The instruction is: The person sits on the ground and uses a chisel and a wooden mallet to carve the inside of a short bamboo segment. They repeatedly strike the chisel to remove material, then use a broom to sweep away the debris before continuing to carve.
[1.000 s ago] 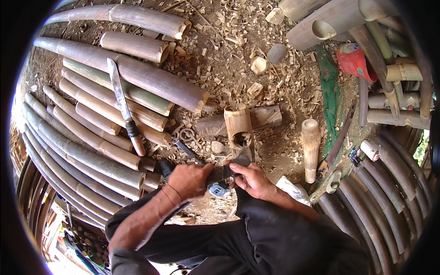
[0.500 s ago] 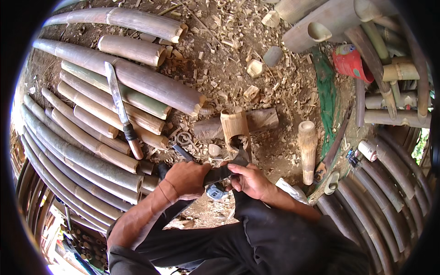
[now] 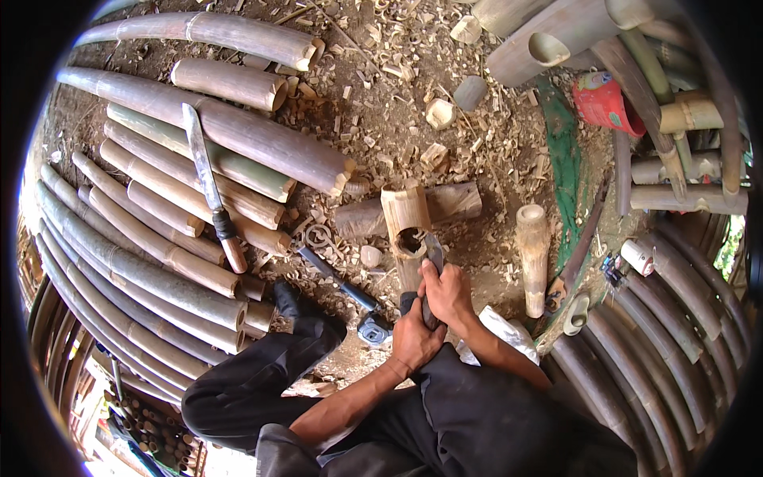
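Observation:
A short bamboo section [image 3: 404, 213] with a ragged hole in its side leans on a wooden log [image 3: 453, 200] on the dirt. A dark blade tool [image 3: 435, 248] has its tip at the edge of that hole. My right hand [image 3: 450, 292] is closed around the tool just below the blade. My left hand [image 3: 413, 340] grips the dark handle lower down, right behind the right hand. Both forearms come up from my lap, over dark trousers.
Long bamboo poles [image 3: 159, 238] are stacked on the left with a machete [image 3: 208, 184] lying across them. Metal tongs [image 3: 330, 266] and a tape measure [image 3: 373, 330] lie by my knee. A short bamboo piece [image 3: 532, 248], a red container [image 3: 604, 103], more poles [image 3: 675, 318] on the right, shavings everywhere.
Both hands rose from beside the tape measure to the holed bamboo section, now pressing the blade tool against it. My left knee has come into view.

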A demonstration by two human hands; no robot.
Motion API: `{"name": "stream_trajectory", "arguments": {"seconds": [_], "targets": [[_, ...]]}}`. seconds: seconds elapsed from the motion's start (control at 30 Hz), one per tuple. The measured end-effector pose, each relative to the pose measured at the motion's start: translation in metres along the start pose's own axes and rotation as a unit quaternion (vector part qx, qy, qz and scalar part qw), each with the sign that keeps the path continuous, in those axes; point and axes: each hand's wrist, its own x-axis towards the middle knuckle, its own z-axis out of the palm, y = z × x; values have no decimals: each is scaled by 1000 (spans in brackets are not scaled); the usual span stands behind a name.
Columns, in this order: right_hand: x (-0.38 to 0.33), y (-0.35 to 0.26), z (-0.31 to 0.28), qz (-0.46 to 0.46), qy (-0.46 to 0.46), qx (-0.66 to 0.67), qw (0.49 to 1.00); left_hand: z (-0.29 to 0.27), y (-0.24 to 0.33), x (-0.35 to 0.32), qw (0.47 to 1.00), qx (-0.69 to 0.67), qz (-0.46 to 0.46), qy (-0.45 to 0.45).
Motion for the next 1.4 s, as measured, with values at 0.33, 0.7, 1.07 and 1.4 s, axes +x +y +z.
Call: {"name": "stream_trajectory", "arguments": {"seconds": [0.33, 0.7, 1.07, 1.4], "targets": [[-2, -48, 31, 22, -207, 193, 959, -104, -45, 18, 988, 129, 44, 78], [4, -46, 9, 56, -279, 823, 492, -167, 179, 53, 704, 691, 153, -59], [-22, -36, -10, 104, -382, 605, 691, -154, 119, 12, 814, 542, -46, -205], [-29, 5, -84, -301, -64, -10, 952, -81, 74, 16, 959, -197, -9, -202]]}}
